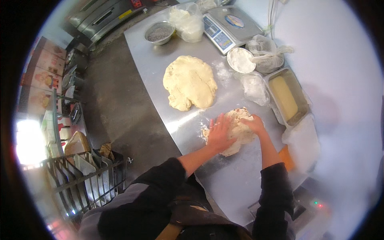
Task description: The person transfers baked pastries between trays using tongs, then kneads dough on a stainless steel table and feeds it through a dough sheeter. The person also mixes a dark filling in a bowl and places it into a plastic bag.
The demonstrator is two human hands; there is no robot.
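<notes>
A floury, rough piece of dough (239, 134) with brownish bits lies on the steel table under both of my hands. My left hand (219, 134) rests flat across its left side, fingers spread. At the dough's right edge, my right hand (255, 125) grips it with the fingers curled and the thumb toward the middle; the fingertips are partly hidden. Farther up the table sits a large, smooth, pale yellow mound of dough (189, 83), apart from my hands.
Along the wall side stand a scale (228, 30), a bowl of white flour (241, 60), plastic bags (256, 89) and a metal tin (303, 105) with a yellow block. A bowl of dark grains (159, 33) is at the far end. A tray rack (90, 182) stands left.
</notes>
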